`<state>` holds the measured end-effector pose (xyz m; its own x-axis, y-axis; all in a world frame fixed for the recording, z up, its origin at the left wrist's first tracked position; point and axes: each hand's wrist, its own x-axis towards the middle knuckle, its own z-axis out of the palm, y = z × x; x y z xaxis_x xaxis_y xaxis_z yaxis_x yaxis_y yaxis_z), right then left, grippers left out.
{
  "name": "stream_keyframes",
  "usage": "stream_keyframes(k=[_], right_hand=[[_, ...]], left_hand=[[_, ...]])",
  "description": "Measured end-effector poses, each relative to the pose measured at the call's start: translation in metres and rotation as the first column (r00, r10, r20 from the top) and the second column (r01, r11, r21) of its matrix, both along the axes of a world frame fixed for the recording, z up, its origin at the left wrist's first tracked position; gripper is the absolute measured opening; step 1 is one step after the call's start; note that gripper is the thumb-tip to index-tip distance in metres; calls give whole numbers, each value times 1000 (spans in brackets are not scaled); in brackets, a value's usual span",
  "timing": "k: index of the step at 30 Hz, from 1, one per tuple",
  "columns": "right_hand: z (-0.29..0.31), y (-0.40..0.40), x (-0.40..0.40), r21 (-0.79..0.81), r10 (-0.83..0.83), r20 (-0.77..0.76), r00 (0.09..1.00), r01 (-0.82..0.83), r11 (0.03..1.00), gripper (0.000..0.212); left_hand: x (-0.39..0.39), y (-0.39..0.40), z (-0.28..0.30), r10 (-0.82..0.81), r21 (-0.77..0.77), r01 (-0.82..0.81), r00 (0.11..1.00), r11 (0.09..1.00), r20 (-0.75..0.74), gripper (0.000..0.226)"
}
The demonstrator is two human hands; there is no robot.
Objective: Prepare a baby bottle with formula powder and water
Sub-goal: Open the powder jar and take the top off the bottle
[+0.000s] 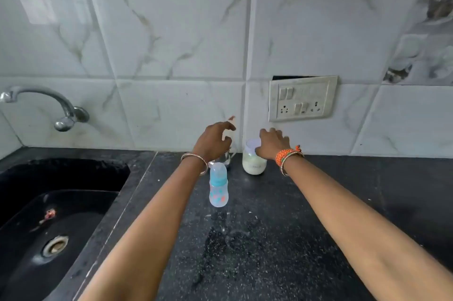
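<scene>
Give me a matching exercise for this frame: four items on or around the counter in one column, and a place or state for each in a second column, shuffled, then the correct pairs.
Items:
1. baby bottle
2. jar of white powder
3. steel cup
4. tap

Places or states:
A. on the wall above the sink, at the left
B. partly hidden behind the left hand
C. under the right hand, near the wall
D. upright on the counter with its cap on, nearer the camera than the other vessels

Pairs: 1-D, 2-C, 3-B, 4-A
</scene>
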<state>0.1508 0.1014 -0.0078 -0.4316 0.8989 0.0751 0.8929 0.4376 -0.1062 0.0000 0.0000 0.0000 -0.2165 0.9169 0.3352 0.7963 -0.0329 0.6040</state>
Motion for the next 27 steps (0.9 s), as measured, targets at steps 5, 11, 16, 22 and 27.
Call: stream_keyframes(k=[5,11,16,22,27], right_hand=[[-26,43,-17,-324,-113,7,994,109,940,84],[-50,89,-51,-306,-4,9,1000,6,952,81],[-70,85,-47,-225,30,-12,999,-31,974,61],[-74,23,-15,-162,34,-10,999,-35,986,59],[-76,-38,7,-128,52,24,998,-49,991,60]], left_hand=[[-5,19,-14,27,-65,-23,998,998,55,35],[-7,45,-26,26,-14,-25,996,1000,82,32],[-4,45,-30,61,30,-68,982,997,177,31],[45,1,-32,80,176,-168,902,970,424,30],[78,-44,-56,94,197,-200,891,960,444,28]])
